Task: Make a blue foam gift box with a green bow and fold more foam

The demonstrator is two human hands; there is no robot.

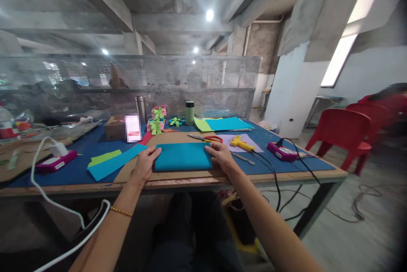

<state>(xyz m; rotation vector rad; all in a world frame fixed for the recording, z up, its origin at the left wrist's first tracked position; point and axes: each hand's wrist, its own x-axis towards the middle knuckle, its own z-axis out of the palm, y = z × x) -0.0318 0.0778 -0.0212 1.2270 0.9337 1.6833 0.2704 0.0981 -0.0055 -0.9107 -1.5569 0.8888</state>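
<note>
A blue sheet of craft foam or paper (183,156), seemingly folded over at its near edge, is held level just above a brown board (133,166). My left hand (147,162) pinches its left end, thumb on top. The right end is gripped the same way by my right hand (221,156). Beyond the sheet lie red-handled scissors (205,138). To the right are a yellow glue gun (242,143) on a lilac sheet (222,140) and a flat metal tool (242,158). Left of my left hand, a blue strip (116,162) overlaps a green piece (104,157).
Purple power strips sit left (57,161) and right (282,151), trailing cables. Further back stand a cardboard box (115,128), a steel flask (140,110), a green bottle (190,114), pink items with green bows (156,121) and stacked sheets (229,124). A red chair (341,132) is at right.
</note>
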